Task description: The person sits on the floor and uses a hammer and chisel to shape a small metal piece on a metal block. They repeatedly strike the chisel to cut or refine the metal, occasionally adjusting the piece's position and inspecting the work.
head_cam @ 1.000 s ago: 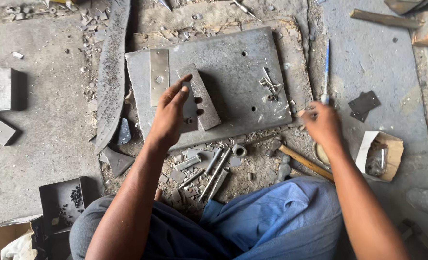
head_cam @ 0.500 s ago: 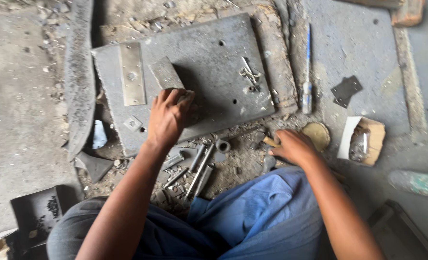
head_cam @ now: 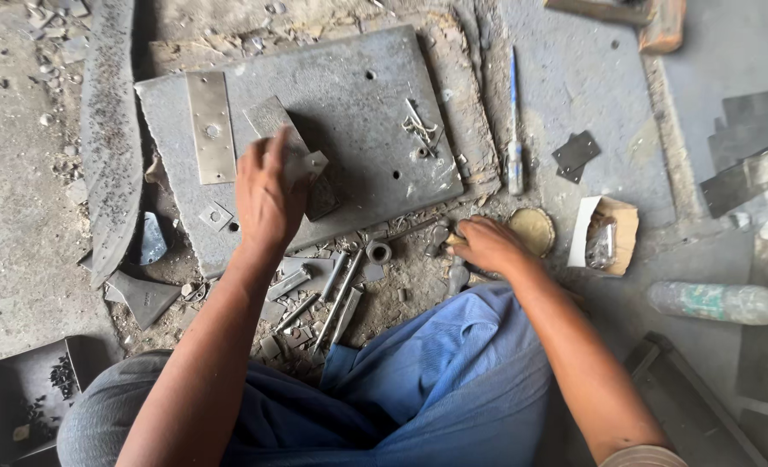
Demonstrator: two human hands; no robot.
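My left hand (head_cam: 267,195) rests on a thick grey steel plate (head_cam: 358,104) that lies on the ground. Its fingers pinch a small square metal piece (head_cam: 313,164) against the plate, over a flat metal strip (head_cam: 267,117). A second flat strip (head_cam: 211,125) with a hole lies to the left of it. My right hand (head_cam: 486,244) is down on the dirt below the plate's lower right corner, fingers curled over a wooden handle (head_cam: 454,235) that is mostly hidden. A round brass disc (head_cam: 532,230) sits just right of that hand.
Several bolts and metal bars (head_cam: 323,294) and a ring (head_cam: 378,252) lie between plate and knees. A blue-handled screwdriver (head_cam: 513,112), a dark hinge (head_cam: 576,156), an open carton (head_cam: 604,232) and a plastic bottle (head_cam: 712,303) are on the right. A long curved metal blade (head_cam: 111,130) lies at left.
My right hand has come down from beside the screwdriver to the handle on the ground. My left hand has stayed on the plate and now pinches the small metal piece.
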